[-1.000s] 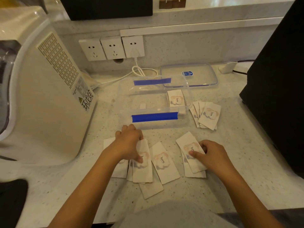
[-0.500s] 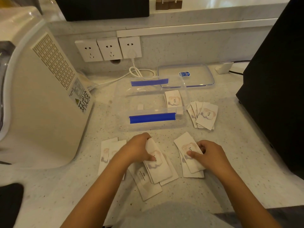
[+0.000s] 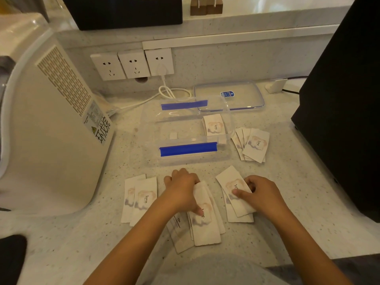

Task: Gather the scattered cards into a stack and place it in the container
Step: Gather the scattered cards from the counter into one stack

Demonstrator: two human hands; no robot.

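White "love" cards lie scattered on the speckled counter. My left hand (image 3: 182,189) grips a small pile of cards (image 3: 205,225) at its top end, thumb pressed on the top card. My right hand (image 3: 261,194) holds another few cards (image 3: 232,186), index finger laid across the top one. Two cards (image 3: 139,199) lie loose to the left. A fanned group of cards (image 3: 254,145) sits right of the clear container (image 3: 189,149), which has blue clips and a few cards (image 3: 213,125) inside at its right end.
The container's clear lid (image 3: 242,93) lies behind it. A large white appliance (image 3: 47,128) fills the left side, a black box (image 3: 347,103) the right. Wall sockets (image 3: 131,63) with a white cable (image 3: 164,93) are at the back.
My left hand has slid its cards rightward onto the middle cards, forming one pile and uncovering two cards on the left. My right hand has kept its place on its cards.
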